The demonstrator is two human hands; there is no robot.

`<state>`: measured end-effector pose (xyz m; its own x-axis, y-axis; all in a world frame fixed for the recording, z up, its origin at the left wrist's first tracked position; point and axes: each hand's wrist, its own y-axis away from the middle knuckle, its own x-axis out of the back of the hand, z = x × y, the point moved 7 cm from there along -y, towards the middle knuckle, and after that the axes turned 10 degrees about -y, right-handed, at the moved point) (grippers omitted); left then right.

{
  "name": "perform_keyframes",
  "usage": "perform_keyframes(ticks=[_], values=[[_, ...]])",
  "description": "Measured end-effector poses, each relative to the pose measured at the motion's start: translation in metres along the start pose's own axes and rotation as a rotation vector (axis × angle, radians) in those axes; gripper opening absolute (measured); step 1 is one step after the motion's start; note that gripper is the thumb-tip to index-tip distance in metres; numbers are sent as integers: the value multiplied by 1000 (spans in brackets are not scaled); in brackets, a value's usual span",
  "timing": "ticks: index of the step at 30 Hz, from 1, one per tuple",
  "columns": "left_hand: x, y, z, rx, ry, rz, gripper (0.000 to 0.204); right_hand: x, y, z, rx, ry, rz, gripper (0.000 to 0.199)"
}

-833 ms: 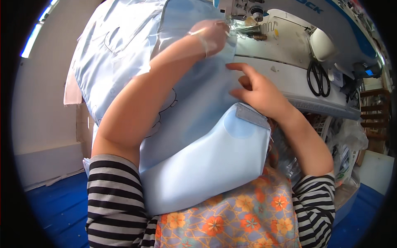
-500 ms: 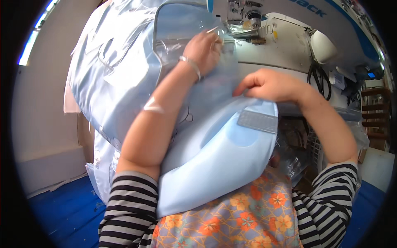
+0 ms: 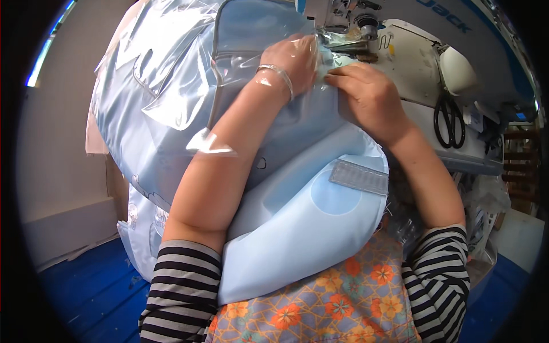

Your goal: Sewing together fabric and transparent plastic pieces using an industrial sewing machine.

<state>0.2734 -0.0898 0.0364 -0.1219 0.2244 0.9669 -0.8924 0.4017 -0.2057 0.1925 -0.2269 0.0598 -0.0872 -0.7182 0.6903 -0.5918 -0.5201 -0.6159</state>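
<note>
The right hand (image 3: 370,98) pinches the edge of the blue cloth (image 3: 303,228), which runs from the apron (image 3: 337,306) up to the sewing machine (image 3: 452,40), while the left hand (image 3: 290,62), whose grip I cannot tell, lies partly under film (image 3: 177,108) whose slack could drag that edge crooked.

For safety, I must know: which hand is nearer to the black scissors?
Right. The right hand is left of the black scissors; the left hand is farther left, on blue fabric.

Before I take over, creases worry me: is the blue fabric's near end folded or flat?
Loosely curled, not flat: the blue fabric bends softly above the floral apron, no sharp crease showing.
</note>
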Motion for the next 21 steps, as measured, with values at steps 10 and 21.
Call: perform_keyframes(ticks=[10,21], values=[[-17,-14,-5,-27,-38,-104,24,28,1,10,-294,-659,337,15],[-23,-13,-17,15,35,25,15,18,-20,-5,12,-54,355,28]])
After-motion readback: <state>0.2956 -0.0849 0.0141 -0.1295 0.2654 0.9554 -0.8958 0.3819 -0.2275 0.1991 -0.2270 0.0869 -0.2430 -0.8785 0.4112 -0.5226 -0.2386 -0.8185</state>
